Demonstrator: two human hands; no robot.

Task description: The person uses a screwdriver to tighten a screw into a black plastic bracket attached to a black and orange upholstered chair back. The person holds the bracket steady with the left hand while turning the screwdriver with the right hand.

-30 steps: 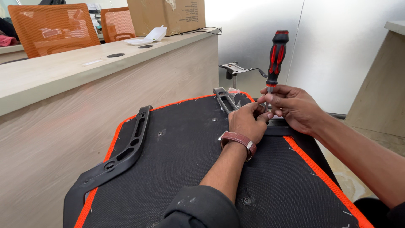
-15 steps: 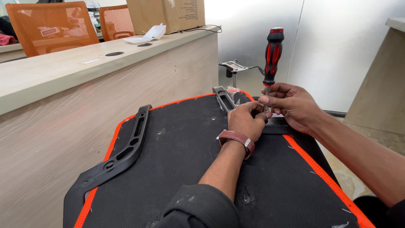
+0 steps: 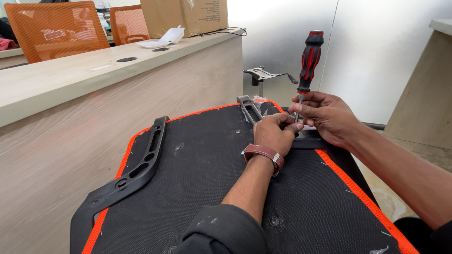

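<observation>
1. Here, the right hand (image 3: 329, 117) pinches the upright red-and-black screwdriver (image 3: 308, 61) low on its shaft, steadying the tip.
2. The left hand (image 3: 273, 134), fingers curled shut, braces the black bracket (image 3: 252, 109) on the upturned seat base (image 3: 202, 178).
3. A wooden counter (image 3: 70, 80) runs alongside.

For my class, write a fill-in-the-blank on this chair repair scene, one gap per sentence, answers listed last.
1. The right hand holds a screwdriver whose handle is black and ____.
2. The screwdriver stands nearly ____.
3. The left hand wears a brown ____ on its wrist.
4. The black seat base has piping coloured ____.

Missing words: red; upright; watch; orange.
</observation>
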